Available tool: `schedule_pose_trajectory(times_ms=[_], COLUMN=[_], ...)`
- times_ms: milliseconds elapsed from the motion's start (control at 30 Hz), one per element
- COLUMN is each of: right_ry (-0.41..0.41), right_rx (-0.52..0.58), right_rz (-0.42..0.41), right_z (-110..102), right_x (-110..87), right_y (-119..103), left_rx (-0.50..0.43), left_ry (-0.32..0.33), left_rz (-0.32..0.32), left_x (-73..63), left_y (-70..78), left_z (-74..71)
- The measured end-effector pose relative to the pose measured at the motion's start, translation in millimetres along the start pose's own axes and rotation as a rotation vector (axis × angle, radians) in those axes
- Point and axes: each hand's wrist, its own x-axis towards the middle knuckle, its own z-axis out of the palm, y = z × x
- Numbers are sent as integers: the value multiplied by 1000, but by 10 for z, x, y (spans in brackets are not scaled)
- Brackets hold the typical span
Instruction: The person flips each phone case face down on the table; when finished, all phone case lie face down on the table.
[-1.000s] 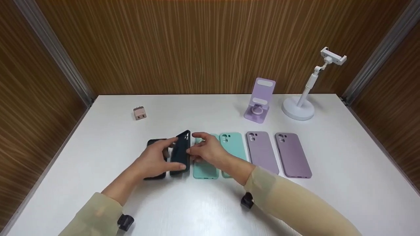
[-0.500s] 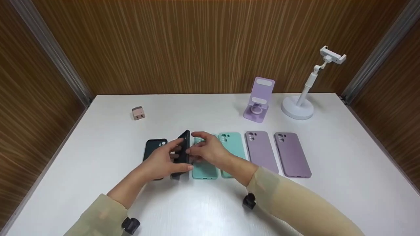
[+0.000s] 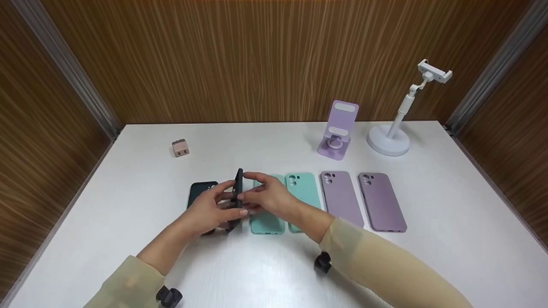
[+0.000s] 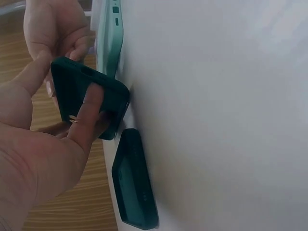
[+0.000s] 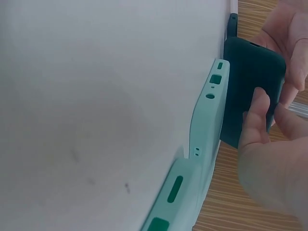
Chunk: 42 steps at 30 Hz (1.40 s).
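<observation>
A dark green phone case (image 3: 238, 183) is tilted up almost on its long edge between my two hands. My left hand (image 3: 204, 214) holds it from its hollow side, with fingers and thumb about the case. In the left wrist view, a finger reaches over the hollow of the case (image 4: 70, 86). On the other side, my right hand (image 3: 276, 199) pinches it by the upper edge, fingertips against the smooth back (image 5: 243, 72). Another dark phone case (image 3: 199, 190) lies hollow side up to the left, partly hidden by my left hand. A mint green case (image 3: 267, 222) lies under my right hand.
Further right lie a second mint case (image 3: 305, 188), a light purple case (image 3: 341, 196) and a darker purple one (image 3: 382, 201). Behind stand a purple phone stand (image 3: 342, 117), a white holder (image 3: 388, 141) and a pink charger plug (image 3: 180, 147).
The held dark case has tipped up from a slant to nearly upright on its edge. My left hand moved right with it, while my right hand shifted slightly left.
</observation>
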Motion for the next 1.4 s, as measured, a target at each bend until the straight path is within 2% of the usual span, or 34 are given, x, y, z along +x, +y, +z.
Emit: schedule_pose_trajectory(times_ms=[467,700,933,1200,1400], right_ry=[-21,4,30,89,113], right_rx=[41,-46,-43,-60,-106], right_rz=[10,-36,-33,-56,-64], right_z=[29,-4,-52,-74,-65], right_x=[16,7,-5,14,16], right_y=[14,3,-20,-12,-5], left_rx=[-207,-251,-316,-317,-210], left_ry=[29,42,71,148,228], left_rz=[-45,15,49,60,47], left_x=[22,-18,-33,-5,46], left_y=[19,102,122,51,-37], left_z=[3,-27,-44,-103,-148])
